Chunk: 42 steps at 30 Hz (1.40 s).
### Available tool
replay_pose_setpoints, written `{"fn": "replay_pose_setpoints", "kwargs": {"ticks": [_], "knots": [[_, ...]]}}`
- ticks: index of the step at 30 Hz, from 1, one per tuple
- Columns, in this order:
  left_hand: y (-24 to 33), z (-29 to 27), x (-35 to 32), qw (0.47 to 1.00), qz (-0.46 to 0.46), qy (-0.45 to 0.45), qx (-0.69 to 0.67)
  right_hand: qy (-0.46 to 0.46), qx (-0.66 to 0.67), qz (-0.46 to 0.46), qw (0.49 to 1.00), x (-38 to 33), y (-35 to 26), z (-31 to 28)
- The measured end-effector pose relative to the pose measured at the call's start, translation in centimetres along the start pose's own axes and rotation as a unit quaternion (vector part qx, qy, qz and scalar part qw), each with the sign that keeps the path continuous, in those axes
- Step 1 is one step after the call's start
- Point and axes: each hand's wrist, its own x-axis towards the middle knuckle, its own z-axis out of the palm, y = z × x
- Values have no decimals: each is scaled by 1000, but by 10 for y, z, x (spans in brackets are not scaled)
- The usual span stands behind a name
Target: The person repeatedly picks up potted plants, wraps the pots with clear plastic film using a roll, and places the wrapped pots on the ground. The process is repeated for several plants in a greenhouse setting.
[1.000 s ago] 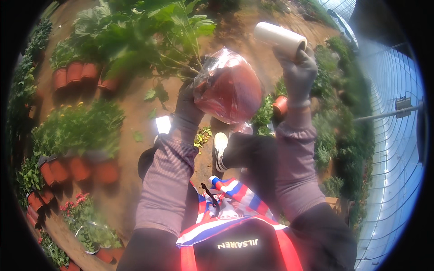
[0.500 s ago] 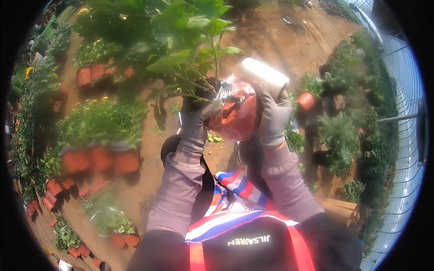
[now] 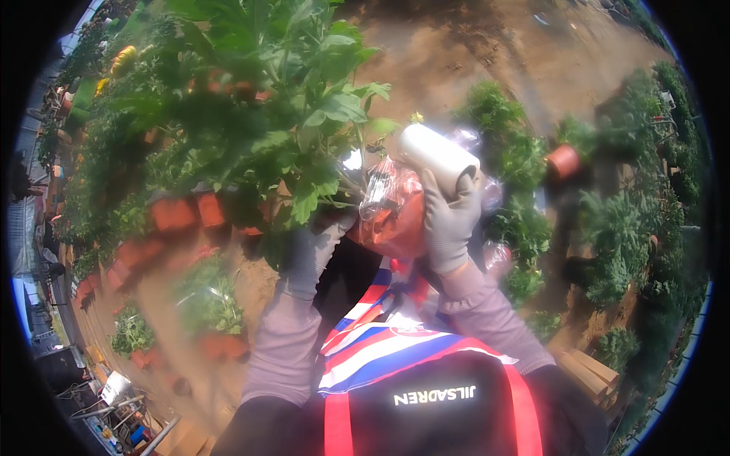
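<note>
A leafy green plant (image 3: pixel 323 114) is tipped to the left in its reddish-brown pot (image 3: pixel 399 228), held up before my body. Shiny clear film (image 3: pixel 389 188) covers the pot's top and part of its side. My left hand (image 3: pixel 315 247), in a grey glove, is closed at the pot's left side below the stems; leaves partly hide its fingers. My right hand (image 3: pixel 454 220), gloved too, is wrapped round the lower end of a white roll of plastic film (image 3: pixel 439 154). That roll lies close against the pot's upper right side.
Potted plants in orange-brown pots (image 3: pixel 173 215) stand on the brown ground at left. A single pot (image 3: pixel 563 161) lies tilted at right beside rows of green plants (image 3: pixel 608 243). Flattened cardboard (image 3: pixel 584 372) is at lower right, and a metal-framed cart (image 3: pixel 118 414) at lower left.
The view has turned, so the surroundings shift. The pot's open end and the foliage hang a little lower, with leaves now covering more of my left hand. Both hands keep their hold.
</note>
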Motion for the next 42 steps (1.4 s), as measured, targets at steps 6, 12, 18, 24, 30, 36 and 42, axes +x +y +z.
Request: {"fn": "replay_pose_setpoints", "kwargs": {"ticks": [6, 12, 18, 24, 30, 36, 42], "knots": [[72, 10, -18, 954, 248, -91, -140, -14, -90, -100, 991, -8, -2, -6], [101, 26, 102, 954, 214, -133, 160, -38, -58, -153, 986, -12, -15, -10], [92, 33, 114, 966, 139, -133, 171, -30, 51, -87, 994, -8, -21, -11], [93, 40, 110, 986, 130, -62, 87, -9, 96, -45, 994, -9, -21, -8], [97, 38, 94, 944, 254, -41, 205, -10, 93, -42, 995, -6, -18, -4], [55, 17, 45, 783, 505, 42, 359, 31, 223, 132, 965, 16, -19, -5], [-80, -8, -16, 998, 27, 39, 50, -47, 176, 44, 982, 25, -17, -10]]}}
